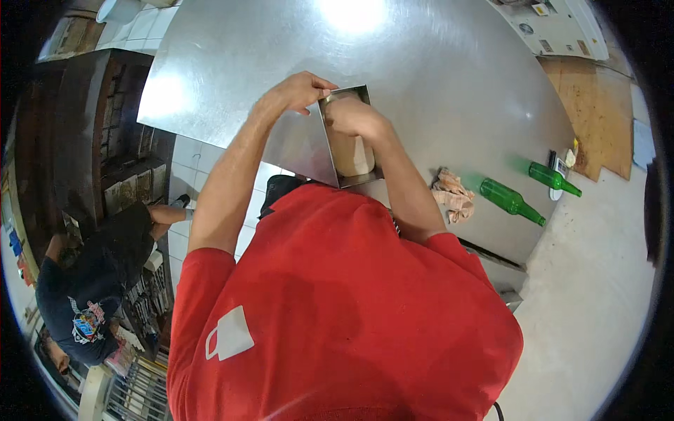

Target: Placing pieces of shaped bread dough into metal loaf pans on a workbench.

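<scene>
A rectangular metal loaf tin (360,181) sits at the near edge of the steel table, its open top facing me. My left hand (303,90) grips the rim at the far left corner, thumb and fingertips on the metal. Inside the tin lies a pale, smooth piece of what looks like dough (352,158), running along its length. My right hand (352,117) reaches down into the far half of the tin, over the dough. Its fingers are hidden, so their grip does not show.
Right of me on the steel table (421,68) lie two green glass bottles (508,199) and a crumpled cloth (454,194). A wooden board (595,116) adjoins the table's right side. At left, a person in dark clothes (100,279) bends near a dark oven-like unit (79,131).
</scene>
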`<action>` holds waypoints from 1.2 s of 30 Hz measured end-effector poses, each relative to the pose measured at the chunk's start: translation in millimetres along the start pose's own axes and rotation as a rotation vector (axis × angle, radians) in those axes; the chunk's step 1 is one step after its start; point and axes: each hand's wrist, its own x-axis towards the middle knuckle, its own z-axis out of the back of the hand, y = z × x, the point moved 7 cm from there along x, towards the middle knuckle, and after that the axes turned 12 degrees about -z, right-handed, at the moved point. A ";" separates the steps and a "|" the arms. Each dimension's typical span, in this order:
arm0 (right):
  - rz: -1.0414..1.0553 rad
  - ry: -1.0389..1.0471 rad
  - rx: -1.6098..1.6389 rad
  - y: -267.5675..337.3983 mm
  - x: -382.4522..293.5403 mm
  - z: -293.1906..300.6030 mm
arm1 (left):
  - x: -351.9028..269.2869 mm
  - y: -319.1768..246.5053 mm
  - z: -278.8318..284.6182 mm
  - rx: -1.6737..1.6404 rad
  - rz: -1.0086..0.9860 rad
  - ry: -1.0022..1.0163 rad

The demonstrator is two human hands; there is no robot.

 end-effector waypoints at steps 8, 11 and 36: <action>-0.140 0.074 0.082 -8.2 17.3 -9.9 | -4.0 -7.4 -4.0 -0.002 -0.021 -0.030; -0.220 0.091 0.110 -17.3 12.4 -15.6 | -4.0 -1.9 -6.2 -0.005 -0.035 -0.039; -0.192 -0.031 -0.056 -31.0 -54.4 -74.9 | -2.1 -13.5 -5.3 0.419 -0.312 -0.245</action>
